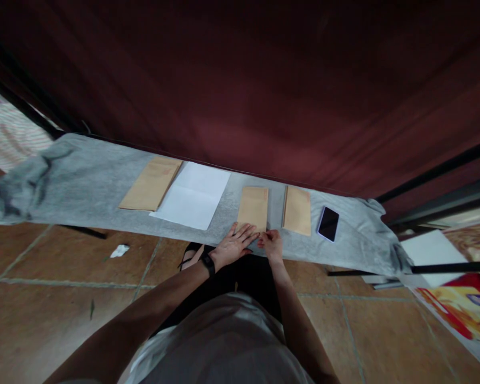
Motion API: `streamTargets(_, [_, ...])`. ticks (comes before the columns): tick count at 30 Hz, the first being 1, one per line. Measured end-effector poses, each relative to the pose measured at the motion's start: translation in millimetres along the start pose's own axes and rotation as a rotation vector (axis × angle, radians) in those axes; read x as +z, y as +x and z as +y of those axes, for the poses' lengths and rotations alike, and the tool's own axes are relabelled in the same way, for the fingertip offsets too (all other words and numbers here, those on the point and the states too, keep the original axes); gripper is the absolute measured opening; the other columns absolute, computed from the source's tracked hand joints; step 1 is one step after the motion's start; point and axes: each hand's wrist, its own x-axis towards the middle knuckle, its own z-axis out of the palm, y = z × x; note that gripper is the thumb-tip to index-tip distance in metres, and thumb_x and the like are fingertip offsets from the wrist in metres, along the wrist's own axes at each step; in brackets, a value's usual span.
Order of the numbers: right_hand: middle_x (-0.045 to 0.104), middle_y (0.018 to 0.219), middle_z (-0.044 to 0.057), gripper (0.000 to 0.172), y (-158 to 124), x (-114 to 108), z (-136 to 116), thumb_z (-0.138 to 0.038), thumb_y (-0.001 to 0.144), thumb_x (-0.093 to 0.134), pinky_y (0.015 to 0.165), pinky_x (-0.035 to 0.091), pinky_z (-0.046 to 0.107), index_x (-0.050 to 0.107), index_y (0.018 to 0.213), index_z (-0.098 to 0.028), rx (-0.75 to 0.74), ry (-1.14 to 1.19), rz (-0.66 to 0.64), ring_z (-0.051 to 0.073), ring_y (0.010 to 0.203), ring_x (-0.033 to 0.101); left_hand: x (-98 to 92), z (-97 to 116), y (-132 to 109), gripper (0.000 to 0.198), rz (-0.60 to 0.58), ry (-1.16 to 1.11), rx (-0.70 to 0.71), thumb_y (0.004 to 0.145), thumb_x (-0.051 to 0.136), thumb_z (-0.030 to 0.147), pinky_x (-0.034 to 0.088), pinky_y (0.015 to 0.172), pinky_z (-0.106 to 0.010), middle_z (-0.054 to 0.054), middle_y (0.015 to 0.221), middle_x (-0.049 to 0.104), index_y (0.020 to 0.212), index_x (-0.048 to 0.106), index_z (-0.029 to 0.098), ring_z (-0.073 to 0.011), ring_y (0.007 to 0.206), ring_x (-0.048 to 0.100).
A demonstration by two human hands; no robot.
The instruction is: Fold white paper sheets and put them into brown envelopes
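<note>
A brown paper envelope (253, 205) lies flat in front of me on the grey cloth. My left hand (234, 246), with a dark band at the wrist, rests flat on its near edge, fingers spread. At the envelope's near right corner, my right hand (272, 244) has its fingers curled together in a pinch; the fingertips touch the corner, though what exactly they grip is too small to see. To the right lies a small stack of brown envelopes (298, 210). On the left are white paper sheets (196, 194) beside another stack of brown envelopes (152, 184).
The grey cloth (88, 184) covers a narrow board or table against a dark red curtain (240, 96). A phone (328, 224) lies at the right. Below, the tiled floor (84, 256) holds a crumpled white scrap (120, 250). A colourful box (464, 309) stands at far right.
</note>
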Motion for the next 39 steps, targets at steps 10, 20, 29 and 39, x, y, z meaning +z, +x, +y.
streamTargets(10, [0.064, 0.060, -0.002, 0.009, -4, -2, -17, -0.026, 0.086, 0.057, 0.046, 0.051, 0.024, 0.054, 0.093, -0.021, 0.035, -0.253, -0.032, 0.016, 0.048, 0.063, 0.0, 1, 0, 0.068, -0.024, 0.003, 0.004, 0.098, 0.052, 0.046, 0.009, 0.123, -0.056, -0.008, 0.166, 0.022, 0.158, 0.026, 0.028, -0.0267, 0.154, 0.016])
streamTargets(20, [0.071, 0.079, 0.012, 0.022, -23, -1, -28, -0.029, 0.095, 0.055, 0.075, 0.054, 0.035, 0.063, 0.109, -0.014, -0.150, -0.851, 0.102, 0.026, 0.078, 0.071, 0.7, 2, 1, 0.070, -0.019, 0.028, -0.006, 0.096, 0.054, 0.047, 0.009, 0.123, -0.057, -0.009, 0.165, 0.026, 0.157, 0.027, 0.028, -0.0265, 0.154, 0.016])
streamTargets(29, [0.054, 0.146, 0.015, 0.048, -54, -5, 5, -0.024, 0.099, 0.046, 0.113, 0.039, 0.044, 0.047, 0.146, -0.014, -0.818, -1.017, -0.146, 0.025, 0.137, 0.047, 1.6, -1, 2, 0.060, -0.039, 0.006, -0.019, 0.097, 0.048, 0.037, 0.011, 0.124, -0.054, -0.009, 0.163, 0.031, 0.154, 0.035, 0.023, -0.0237, 0.153, 0.020])
streamTargets(39, [0.045, 0.155, 0.014, 0.054, -57, -11, 16, -0.028, 0.102, 0.044, 0.121, 0.029, 0.046, 0.037, 0.153, -0.012, -0.823, -1.076, -0.114, 0.024, 0.145, 0.038, -7.4, -13, -14, 0.056, -0.001, -0.045, 0.004, 0.101, 0.039, 0.033, 0.025, 0.123, -0.042, -0.013, 0.160, 0.036, 0.153, 0.036, 0.013, -0.0205, 0.150, 0.029])
